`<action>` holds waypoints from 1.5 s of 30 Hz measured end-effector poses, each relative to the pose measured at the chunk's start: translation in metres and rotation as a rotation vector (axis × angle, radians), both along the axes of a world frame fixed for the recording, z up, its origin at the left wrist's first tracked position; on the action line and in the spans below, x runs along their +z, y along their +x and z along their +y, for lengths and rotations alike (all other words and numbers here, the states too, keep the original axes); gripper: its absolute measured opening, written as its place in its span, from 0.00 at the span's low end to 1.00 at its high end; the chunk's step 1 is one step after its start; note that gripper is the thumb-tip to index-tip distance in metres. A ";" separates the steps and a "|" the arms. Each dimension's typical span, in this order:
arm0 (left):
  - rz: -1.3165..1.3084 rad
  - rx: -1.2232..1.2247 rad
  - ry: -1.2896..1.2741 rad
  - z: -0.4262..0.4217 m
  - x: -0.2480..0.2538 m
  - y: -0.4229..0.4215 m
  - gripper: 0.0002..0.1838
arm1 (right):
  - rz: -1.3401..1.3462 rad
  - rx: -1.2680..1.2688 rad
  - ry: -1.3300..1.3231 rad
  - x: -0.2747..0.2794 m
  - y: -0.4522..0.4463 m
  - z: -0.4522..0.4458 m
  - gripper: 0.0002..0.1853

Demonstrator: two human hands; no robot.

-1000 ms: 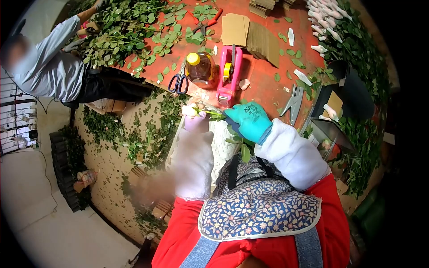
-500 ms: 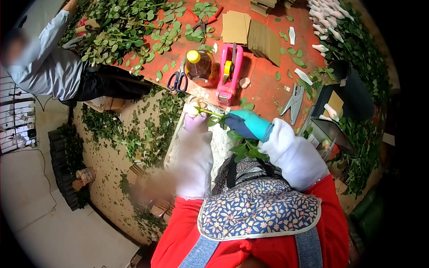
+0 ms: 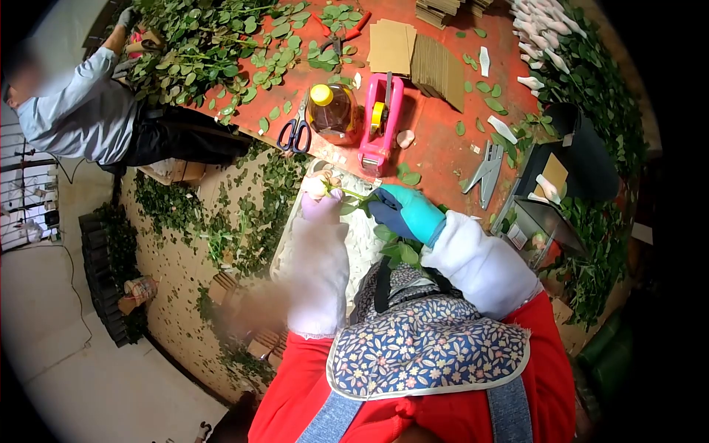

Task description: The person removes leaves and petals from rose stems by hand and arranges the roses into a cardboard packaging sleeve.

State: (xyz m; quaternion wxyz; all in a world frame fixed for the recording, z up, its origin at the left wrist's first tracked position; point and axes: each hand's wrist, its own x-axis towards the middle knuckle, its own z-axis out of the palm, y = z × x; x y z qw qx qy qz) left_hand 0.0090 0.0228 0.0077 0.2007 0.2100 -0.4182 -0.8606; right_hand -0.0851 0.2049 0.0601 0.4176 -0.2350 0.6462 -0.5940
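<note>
Since the earlier frame, the lower leaves (image 3: 402, 253) have shifted left. Hands apart, the left hand (image 3: 321, 206) grips the rose (image 3: 315, 187) below its bloom, the right hand (image 3: 410, 213) its stem, presumably steadying it beside the counter's (image 3: 436, 148) near edge.

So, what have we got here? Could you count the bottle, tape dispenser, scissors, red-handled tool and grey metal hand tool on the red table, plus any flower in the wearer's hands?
Bottle: 1
Tape dispenser: 1
Scissors: 1
Red-handled tool: 1
Grey metal hand tool: 1
Pale flower, held by left hand and right hand: 1
Total: 6
</note>
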 end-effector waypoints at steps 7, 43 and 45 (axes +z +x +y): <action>-0.042 -0.104 0.090 -0.017 -0.025 0.011 0.26 | 0.561 -0.015 0.102 0.049 -0.009 0.005 0.05; 0.213 0.100 -0.151 0.015 -0.023 -0.020 0.30 | 0.938 0.133 0.141 0.045 -0.025 0.020 0.08; 0.108 0.127 -0.087 0.026 -0.014 -0.012 0.29 | 0.889 0.157 0.188 0.049 -0.024 0.019 0.09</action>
